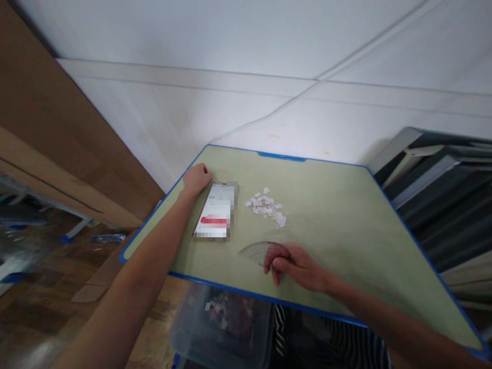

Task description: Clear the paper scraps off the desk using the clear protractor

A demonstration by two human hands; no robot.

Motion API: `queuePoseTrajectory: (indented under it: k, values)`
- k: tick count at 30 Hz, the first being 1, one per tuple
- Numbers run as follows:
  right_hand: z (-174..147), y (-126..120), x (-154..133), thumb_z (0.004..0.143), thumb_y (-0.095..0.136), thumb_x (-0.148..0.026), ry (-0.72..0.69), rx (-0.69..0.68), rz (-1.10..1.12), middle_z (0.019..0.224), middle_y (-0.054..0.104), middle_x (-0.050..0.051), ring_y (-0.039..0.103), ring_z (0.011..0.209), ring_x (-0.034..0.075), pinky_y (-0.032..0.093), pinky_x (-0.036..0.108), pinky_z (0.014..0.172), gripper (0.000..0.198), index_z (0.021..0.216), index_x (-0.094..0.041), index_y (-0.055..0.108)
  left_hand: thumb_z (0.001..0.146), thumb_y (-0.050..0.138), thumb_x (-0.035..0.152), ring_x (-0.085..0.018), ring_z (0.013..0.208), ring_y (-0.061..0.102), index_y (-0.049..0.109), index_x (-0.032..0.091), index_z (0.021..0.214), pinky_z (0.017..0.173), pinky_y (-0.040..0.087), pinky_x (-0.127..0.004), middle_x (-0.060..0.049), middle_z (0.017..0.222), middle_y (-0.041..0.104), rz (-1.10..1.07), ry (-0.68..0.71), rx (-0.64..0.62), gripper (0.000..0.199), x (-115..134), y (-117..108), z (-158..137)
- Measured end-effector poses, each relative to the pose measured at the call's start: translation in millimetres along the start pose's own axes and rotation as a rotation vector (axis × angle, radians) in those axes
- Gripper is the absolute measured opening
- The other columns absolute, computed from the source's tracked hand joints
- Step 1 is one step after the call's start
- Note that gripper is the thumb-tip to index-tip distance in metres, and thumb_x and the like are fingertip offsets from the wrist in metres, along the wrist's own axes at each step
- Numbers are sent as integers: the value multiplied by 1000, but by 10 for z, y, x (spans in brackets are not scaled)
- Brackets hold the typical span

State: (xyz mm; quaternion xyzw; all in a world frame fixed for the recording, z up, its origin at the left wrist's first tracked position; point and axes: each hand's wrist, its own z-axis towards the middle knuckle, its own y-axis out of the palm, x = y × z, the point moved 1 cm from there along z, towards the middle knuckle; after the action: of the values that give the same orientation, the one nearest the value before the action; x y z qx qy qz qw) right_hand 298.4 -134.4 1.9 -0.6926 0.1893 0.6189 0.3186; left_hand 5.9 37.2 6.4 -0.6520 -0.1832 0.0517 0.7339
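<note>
My right hand (294, 264) is closed on a clear plastic protractor (254, 251), pinched at its right end between thumb and fingers. The curved edge of the protractor faces the far side, just above the table near its front edge. Beyond it lies a loose pile of small white paper scraps (265, 204). My left hand (197, 178) rests as a loose fist near the table's left edge, and nothing shows in it. Right beside that fist lies a phone (214, 210) with a lit screen and a red bar, partly blurred.
The pale green table (338, 215) has a blue rim and stands against a white wall (238, 107). Below its front edge sits a clear plastic bin (188, 318) with paper scraps inside. Dark folded panels (453, 179) lean at the right; a brown wooden panel (57, 107) stands left.
</note>
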Motion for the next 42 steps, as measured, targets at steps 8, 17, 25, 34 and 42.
queuePoseTrajectory:
  k: [8, 17, 25, 34, 42]
  values:
    - [72, -612, 136, 85, 46, -69, -42, 566, -138, 50, 36, -7, 31, 41, 9, 25, 24, 39, 50, 73, -21, 52, 84, 36, 29, -28, 97, 65, 63, 18, 100, 73, 47, -34, -13, 101, 70, 70, 56, 66, 33, 40, 0, -23]
    - [-41, -926, 166, 75, 61, -68, -5, 675, -314, 52, 39, -4, 32, 48, 11, 24, 26, 45, 52, 57, -19, 54, 85, 35, 29, -28, 97, 64, 62, 18, 102, 71, 46, -33, -13, 102, 70, 131, 121, 58, 33, 42, -28, -15]
    - [-97, -913, 172, 74, 61, -70, -7, 551, -365, 54, 36, -4, 35, 50, 11, 27, 26, 45, 56, 53, -21, 46, 86, 34, 30, -29, 93, 65, 62, 17, 100, 70, 46, -34, -14, 98, 70, 177, 214, 63, 34, -17, 5, 59]
    - [-194, -979, 155, 75, 63, -67, 19, 582, -333, 56, 44, -2, 41, 54, 14, 32, 27, 50, 52, 57, -19, 54, 85, 36, 31, -28, 93, 65, 62, 19, 99, 70, 46, -34, -12, 98, 71, 163, 166, 77, 32, -18, 1, 63]
    - [-168, -1000, 185, 73, 63, -68, 54, 623, -251, 50, 41, -4, 33, 46, 10, 25, 25, 43, 51, 61, -19, 58, 84, 36, 32, -29, 94, 65, 62, 19, 99, 70, 45, -33, -12, 100, 71, 159, 150, 72, 32, -2, -24, 44]
